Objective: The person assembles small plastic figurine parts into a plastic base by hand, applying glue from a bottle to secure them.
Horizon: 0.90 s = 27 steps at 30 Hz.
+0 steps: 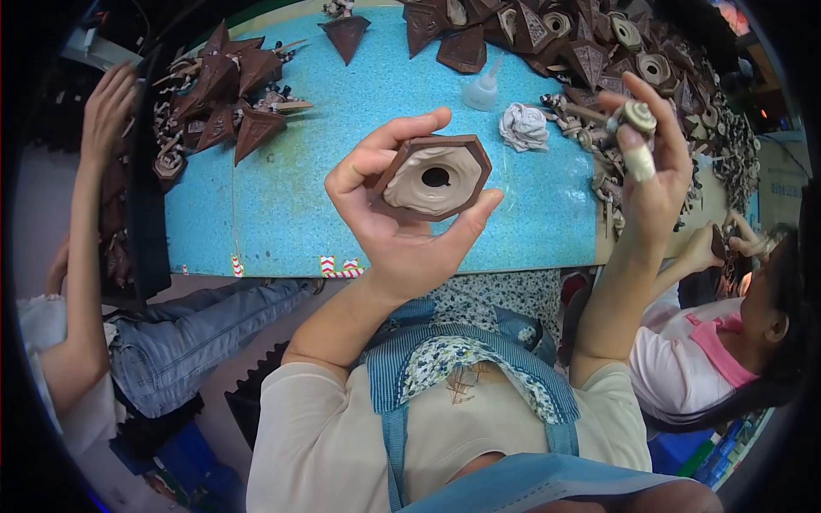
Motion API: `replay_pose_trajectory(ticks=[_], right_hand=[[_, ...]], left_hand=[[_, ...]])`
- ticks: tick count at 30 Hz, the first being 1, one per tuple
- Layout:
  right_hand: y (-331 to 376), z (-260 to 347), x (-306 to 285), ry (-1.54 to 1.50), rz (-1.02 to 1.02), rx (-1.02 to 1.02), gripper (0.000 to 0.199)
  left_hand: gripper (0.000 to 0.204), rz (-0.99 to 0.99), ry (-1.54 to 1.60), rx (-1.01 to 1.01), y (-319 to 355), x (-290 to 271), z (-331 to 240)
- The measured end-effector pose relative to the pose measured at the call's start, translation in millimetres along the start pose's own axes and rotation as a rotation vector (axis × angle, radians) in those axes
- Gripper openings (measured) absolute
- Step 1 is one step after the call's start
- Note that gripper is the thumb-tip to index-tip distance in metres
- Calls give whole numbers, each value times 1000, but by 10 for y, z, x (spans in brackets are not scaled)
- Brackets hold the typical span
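Observation:
My left hand (406,248) grips a dark brown hexagonal piece (410,181) by its edges, thumb and fingers on opposite sides. Its face is turned up and shows a beige, rippled ring around a dark round hole. Off to the right, my right hand (654,184) is raised above the table and pinches a small beige piece (639,115) with a round, stepped end. The thumb of that hand has a pale wrap. The two pieces are well apart, and the fingertips partly hide the small one.
On the blue table (299,197) stands a squeeze bottle (481,91) beside a crumpled white cloth (523,127). Brown pointed pieces are heaped at the far right (590,51) and left (221,90). Small beige figures (590,132) lie near my right hand. A person sits on either side.

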State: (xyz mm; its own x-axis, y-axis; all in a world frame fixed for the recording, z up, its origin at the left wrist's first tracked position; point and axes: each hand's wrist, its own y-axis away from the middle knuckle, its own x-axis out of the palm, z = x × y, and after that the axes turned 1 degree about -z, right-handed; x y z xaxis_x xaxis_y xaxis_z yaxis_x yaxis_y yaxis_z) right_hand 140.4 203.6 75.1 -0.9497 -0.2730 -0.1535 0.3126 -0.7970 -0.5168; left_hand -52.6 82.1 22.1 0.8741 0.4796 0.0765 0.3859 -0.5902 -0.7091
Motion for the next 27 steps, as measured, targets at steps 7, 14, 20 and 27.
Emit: replay_pose_trajectory(ticks=[7,14,20,27], right_hand=[[596,107,154,-288,149,314,56],[913,133,226,-231,245,257,35],[1068,127,275,-456,159,540,29],[1063,125,280,-757,99,829,21]], left_hand=[[85,11,693,-809,63,-130,-149],[67,402,288,-739,187,23,-158],[60,218,323,-735,380,126,-239],[61,276,218,-607,424,130,-196]])
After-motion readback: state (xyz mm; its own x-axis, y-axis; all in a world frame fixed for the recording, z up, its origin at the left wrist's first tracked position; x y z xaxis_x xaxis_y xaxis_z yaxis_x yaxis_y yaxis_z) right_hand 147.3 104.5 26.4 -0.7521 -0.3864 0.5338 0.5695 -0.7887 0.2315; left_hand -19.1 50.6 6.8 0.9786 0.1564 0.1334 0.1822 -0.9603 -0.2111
